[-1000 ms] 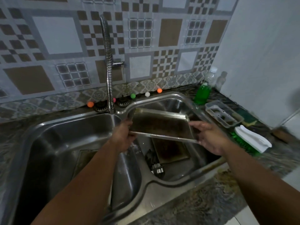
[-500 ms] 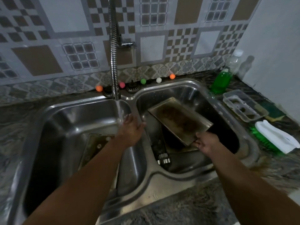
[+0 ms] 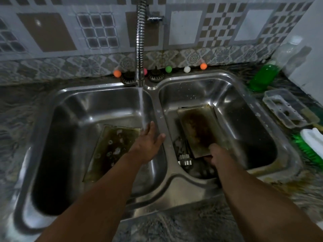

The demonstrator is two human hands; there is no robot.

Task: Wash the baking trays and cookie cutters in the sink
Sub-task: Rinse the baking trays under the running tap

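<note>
A stained metal baking tray (image 3: pixel 198 128) leans tilted in the right basin of the double steel sink (image 3: pixel 162 173). My right hand (image 3: pixel 214 152) grips its near edge low in that basin. Beside it lie small metal cookie cutters (image 3: pixel 185 158). A second dirty tray (image 3: pixel 111 147) rests flat in the left basin. My left hand (image 3: pixel 148 142) hangs open over the left basin, fingers under the stream of water from the flexible tap (image 3: pixel 140 42). It holds nothing.
A green soap bottle (image 3: pixel 262 77) stands at the back right, with a clear plastic soap dish (image 3: pixel 283 110) and a white-and-green scrub brush (image 3: pixel 312 144) on the counter beside the sink. Coloured balls (image 3: pixel 168 69) line the back ledge. Two sink strainers (image 3: pixel 155 76) sit there.
My left hand let go of the tray and moved under the running water. My right hand lowered the tray from above the basin down into the right basin.
</note>
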